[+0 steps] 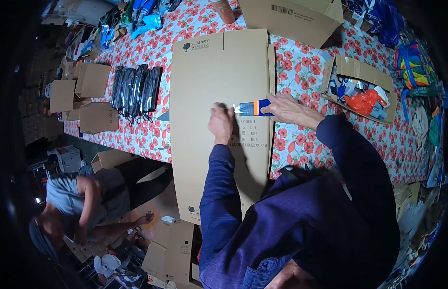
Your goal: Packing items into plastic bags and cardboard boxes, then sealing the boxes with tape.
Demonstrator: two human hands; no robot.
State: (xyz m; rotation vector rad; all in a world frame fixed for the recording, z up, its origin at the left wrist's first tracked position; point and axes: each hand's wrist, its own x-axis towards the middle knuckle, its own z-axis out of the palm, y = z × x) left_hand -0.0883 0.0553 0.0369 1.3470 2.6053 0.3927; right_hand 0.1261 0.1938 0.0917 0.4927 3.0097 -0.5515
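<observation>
A long flat cardboard box [209, 72] lies lengthwise in front of me, over the table edge, with printed marks on its top. My right hand [286, 108] grips what looks like a tape dispenser [256, 108], blue with an orange band and a shiny, clear front end. It is held just above the box, pointing left. My left hand [221, 123] is closed over the middle of the box, its fingers curled close to the shiny end. Whether those fingers pinch a strip of tape is too small to tell.
Black plastic-wrapped bundles [136, 91] lie left on the flowered tablecloth [301, 62]. An open carton [361, 72] with mixed bags stands right, a larger box [293, 21] at the far side. Another person [84, 197] is at lower left, near open cartons [173, 253].
</observation>
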